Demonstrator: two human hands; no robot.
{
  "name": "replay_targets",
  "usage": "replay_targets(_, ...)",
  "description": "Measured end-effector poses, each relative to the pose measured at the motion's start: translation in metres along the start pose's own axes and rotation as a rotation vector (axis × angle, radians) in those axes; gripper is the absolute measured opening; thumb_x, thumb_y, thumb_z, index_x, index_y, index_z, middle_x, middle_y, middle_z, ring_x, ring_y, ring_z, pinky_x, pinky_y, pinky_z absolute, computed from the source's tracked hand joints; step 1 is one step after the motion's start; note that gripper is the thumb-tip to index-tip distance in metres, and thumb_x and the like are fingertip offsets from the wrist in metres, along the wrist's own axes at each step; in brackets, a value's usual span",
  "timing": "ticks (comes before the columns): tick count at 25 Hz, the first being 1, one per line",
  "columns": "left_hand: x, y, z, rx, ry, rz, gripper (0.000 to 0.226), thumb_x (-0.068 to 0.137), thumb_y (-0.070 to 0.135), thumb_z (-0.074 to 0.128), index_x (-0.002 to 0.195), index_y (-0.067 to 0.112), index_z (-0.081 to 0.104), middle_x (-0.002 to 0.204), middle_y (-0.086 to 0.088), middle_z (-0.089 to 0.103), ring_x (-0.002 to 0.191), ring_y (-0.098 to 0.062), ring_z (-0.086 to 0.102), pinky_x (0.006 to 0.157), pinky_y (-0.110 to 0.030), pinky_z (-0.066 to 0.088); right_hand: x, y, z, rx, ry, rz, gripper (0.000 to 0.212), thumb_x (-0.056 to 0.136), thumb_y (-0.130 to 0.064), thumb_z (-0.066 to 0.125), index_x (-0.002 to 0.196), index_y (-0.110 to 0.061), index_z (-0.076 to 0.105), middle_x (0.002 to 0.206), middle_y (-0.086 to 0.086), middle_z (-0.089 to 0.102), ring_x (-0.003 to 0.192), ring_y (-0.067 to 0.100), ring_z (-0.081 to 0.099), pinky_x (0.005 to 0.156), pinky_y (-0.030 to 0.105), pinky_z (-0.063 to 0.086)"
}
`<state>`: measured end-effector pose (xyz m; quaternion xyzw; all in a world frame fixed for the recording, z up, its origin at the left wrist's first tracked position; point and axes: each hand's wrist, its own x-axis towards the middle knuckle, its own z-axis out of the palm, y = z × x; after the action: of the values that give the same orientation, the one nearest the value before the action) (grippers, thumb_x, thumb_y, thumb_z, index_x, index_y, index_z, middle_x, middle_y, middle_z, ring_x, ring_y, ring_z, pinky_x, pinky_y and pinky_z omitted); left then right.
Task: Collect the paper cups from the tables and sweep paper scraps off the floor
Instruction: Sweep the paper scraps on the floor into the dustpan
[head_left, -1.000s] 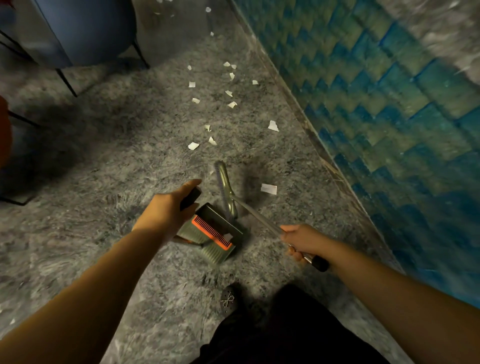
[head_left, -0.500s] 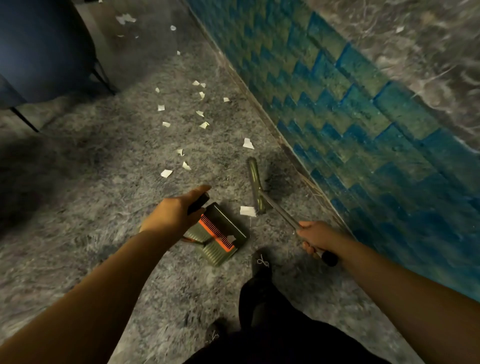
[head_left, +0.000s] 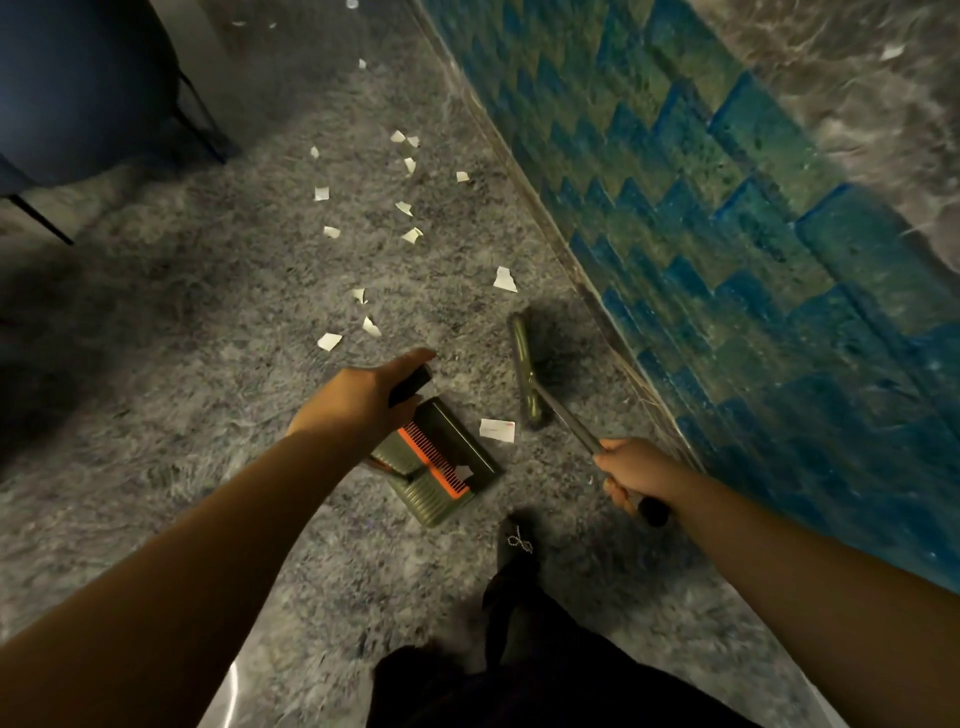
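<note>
The left grip (head_left: 358, 400) holds the dustpan (head_left: 441, 462) handle, the right grip (head_left: 631, 470) holds the broom (head_left: 527, 374) handle, and a paper scrap (head_left: 497, 430) lies on the floor between them.

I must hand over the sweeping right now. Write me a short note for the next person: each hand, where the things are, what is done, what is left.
Left hand grips the black handle of the dustpan, which sits on the floor with one scrap inside.
Right hand grips the broom handle; the broom head rests on the floor near the blue wall.
One paper scrap lies between broom head and dustpan.
Left: sweep it in, then the scattered scraps farther ahead. No cups in view.
</note>
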<state>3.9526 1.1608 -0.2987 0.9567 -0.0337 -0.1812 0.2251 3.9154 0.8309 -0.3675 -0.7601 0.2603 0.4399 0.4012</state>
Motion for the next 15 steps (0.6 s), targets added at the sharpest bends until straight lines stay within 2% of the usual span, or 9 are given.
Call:
replay_targets(5,0.026,0.022,0.003,0.069,-0.009,0.001,0.055,0.093,0.043,0.057,0.136,0.061,0.029,0.108,0.000,0.068,0.091,-0.021,0.066,0.073,-0.036,0.056,0.015,-0.025,0.014,0.058,-0.100,0.023,0.038,0.101,-0.011,0.040,0.139,-0.009,0.041,0.060,0.011,0.049,0.036,0.013,0.043,0.034,0.019,0.036)
replay_targets(11,0.043,0.027,0.001,0.053,-0.005,0.009,0.053,0.092,0.040,0.059,0.135,0.058,0.033,0.099,0.000,0.067,0.080,-0.018,0.062,0.065,-0.029,0.050,0.013,-0.032,0.012,0.179,-0.293,0.168,0.040,0.102,-0.017,0.040,0.142,-0.019,0.035,0.058,0.005,0.043,0.032,0.006,0.036,0.035,0.013,0.031)
replay_targets(15,0.034,0.017,-0.006,0.039,-0.017,-0.003,0.055,0.092,0.039,0.061,0.138,0.055,0.036,0.098,-0.003,0.068,0.080,-0.019,0.064,0.071,-0.036,0.055,-0.001,-0.024,0.013,0.152,-0.303,0.109,0.049,0.102,-0.019,0.041,0.149,-0.022,0.028,0.060,0.005,0.045,0.031,0.004,0.038,0.034,0.013,0.033)
